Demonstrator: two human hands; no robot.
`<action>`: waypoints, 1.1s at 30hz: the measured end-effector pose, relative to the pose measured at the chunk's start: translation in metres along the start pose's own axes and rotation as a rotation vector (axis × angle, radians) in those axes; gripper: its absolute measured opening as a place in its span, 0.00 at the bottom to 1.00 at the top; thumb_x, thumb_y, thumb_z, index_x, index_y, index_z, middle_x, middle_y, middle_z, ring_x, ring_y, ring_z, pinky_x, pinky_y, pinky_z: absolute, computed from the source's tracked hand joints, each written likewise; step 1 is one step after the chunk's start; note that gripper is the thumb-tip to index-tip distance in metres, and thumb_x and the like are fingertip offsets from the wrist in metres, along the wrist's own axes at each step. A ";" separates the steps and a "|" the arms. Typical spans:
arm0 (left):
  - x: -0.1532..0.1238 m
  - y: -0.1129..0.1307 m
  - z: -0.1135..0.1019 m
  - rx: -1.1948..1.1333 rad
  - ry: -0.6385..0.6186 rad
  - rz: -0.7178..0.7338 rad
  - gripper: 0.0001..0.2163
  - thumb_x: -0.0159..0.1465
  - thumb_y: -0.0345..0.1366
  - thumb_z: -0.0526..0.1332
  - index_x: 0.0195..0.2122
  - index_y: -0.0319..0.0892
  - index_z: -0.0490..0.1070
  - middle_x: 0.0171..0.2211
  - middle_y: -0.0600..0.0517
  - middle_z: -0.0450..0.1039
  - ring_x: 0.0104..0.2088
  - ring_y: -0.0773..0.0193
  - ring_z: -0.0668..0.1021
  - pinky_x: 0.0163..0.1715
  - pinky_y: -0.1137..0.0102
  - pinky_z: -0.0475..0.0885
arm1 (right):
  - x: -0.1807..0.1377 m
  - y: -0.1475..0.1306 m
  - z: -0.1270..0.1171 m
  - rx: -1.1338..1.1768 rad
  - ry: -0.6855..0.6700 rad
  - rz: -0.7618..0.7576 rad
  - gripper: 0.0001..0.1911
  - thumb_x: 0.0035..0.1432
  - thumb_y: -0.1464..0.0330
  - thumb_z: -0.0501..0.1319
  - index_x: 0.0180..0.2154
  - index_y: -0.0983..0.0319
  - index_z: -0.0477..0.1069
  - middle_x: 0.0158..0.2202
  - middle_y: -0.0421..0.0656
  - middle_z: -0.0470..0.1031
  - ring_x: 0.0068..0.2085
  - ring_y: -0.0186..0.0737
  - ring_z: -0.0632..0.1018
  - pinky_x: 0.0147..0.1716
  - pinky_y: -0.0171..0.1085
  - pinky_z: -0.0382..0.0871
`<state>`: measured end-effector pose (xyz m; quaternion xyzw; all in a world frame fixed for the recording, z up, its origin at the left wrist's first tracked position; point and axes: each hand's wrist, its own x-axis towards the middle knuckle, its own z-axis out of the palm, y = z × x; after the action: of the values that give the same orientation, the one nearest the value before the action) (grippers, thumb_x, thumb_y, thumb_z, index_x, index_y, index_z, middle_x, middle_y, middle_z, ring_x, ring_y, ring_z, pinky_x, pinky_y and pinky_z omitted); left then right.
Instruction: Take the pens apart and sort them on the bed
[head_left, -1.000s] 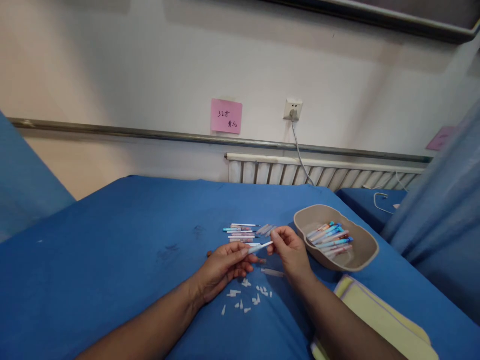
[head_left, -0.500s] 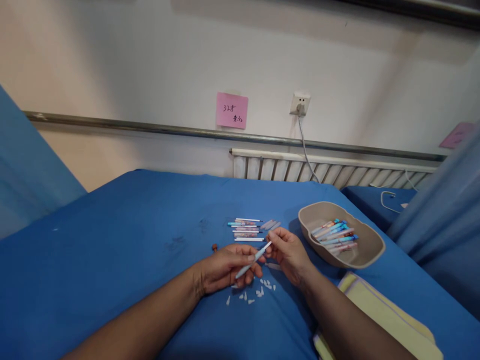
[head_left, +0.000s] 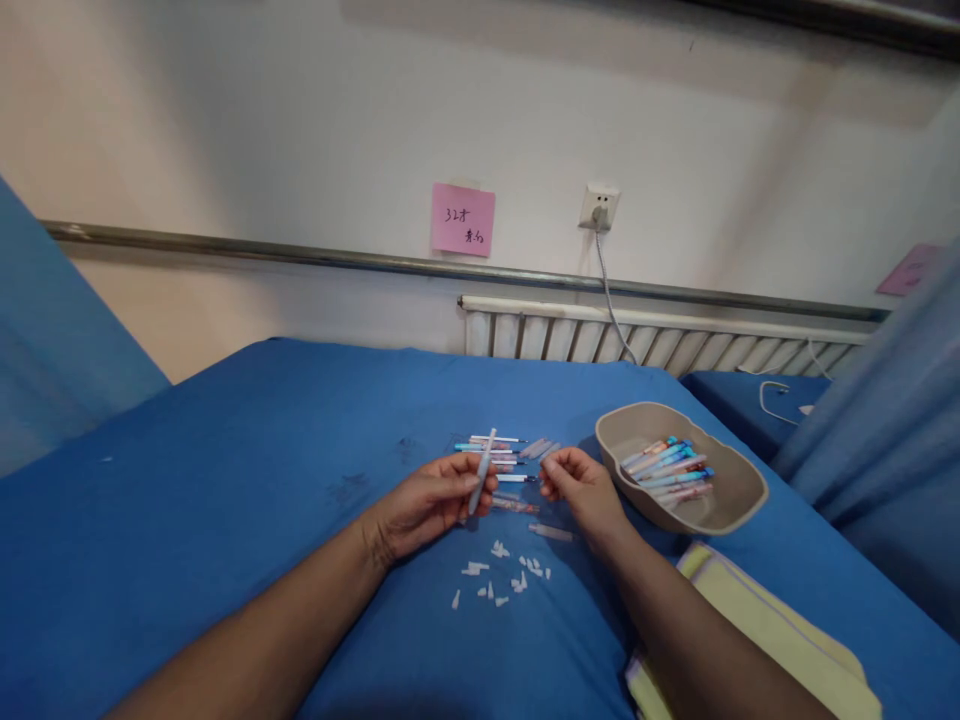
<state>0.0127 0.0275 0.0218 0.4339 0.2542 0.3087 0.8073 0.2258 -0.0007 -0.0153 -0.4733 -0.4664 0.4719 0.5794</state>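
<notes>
My left hand [head_left: 435,495] is closed around a pale blue-grey pen [head_left: 481,478], its white end pointing up and away from me. To the right, my right hand [head_left: 589,495] pinches thumb and fingers together; anything between the fingertips is too small to make out. Behind and between the hands lie several pen refills [head_left: 516,479] with white tubes and dark tips, among patterned pen parts [head_left: 514,506]. A clear pinkish barrel [head_left: 553,532] rests near my right hand, and more barrels [head_left: 534,449] lie farther back. Small white tips [head_left: 491,591] are scattered nearer me.
A beige bin [head_left: 660,515] holding several assembled pens [head_left: 675,470] stands at the right. A folded yellow cloth [head_left: 757,620] lies partly under my right forearm. Everything sits on a blue sheet [head_left: 225,480], with a radiator [head_left: 555,335] and wall behind and curtains at both sides.
My hands have moved apart. The left has drawn left with the pen, now tilted more upright; the right has let go of the pen's white end and shifted slightly right.
</notes>
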 end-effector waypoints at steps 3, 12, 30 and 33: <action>0.003 0.004 -0.007 -0.055 0.066 0.054 0.08 0.55 0.29 0.64 0.37 0.37 0.72 0.29 0.51 0.70 0.27 0.69 0.73 0.31 0.74 0.68 | 0.000 0.011 -0.001 -0.386 -0.076 -0.127 0.06 0.52 0.64 0.60 0.28 0.60 0.69 0.24 0.38 0.71 0.25 0.34 0.71 0.26 0.33 0.63; 0.009 -0.011 -0.008 -0.052 0.113 0.013 0.08 0.56 0.30 0.61 0.38 0.35 0.72 0.32 0.46 0.73 0.29 0.66 0.75 0.32 0.72 0.70 | -0.014 -0.005 0.010 -1.101 -0.343 -0.298 0.06 0.54 0.72 0.58 0.35 0.60 0.71 0.34 0.42 0.75 0.38 0.40 0.72 0.37 0.34 0.61; 0.010 -0.022 0.000 0.331 0.110 0.036 0.10 0.58 0.39 0.60 0.34 0.36 0.70 0.23 0.54 0.69 0.17 0.74 0.65 0.16 0.78 0.58 | 0.002 -0.004 0.006 0.297 -0.025 0.071 0.21 0.46 0.62 0.66 0.40 0.61 0.62 0.23 0.36 0.72 0.23 0.32 0.72 0.24 0.31 0.65; 0.012 -0.026 0.001 0.413 0.088 0.025 0.12 0.58 0.40 0.61 0.36 0.36 0.71 0.23 0.55 0.70 0.16 0.75 0.65 0.17 0.78 0.58 | 0.003 -0.008 0.004 0.435 0.050 0.086 0.26 0.43 0.65 0.69 0.42 0.61 0.59 0.25 0.38 0.74 0.24 0.31 0.73 0.26 0.32 0.67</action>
<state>0.0284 0.0243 -0.0021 0.5795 0.3419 0.2786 0.6853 0.2232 0.0014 -0.0063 -0.3681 -0.3184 0.5739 0.6586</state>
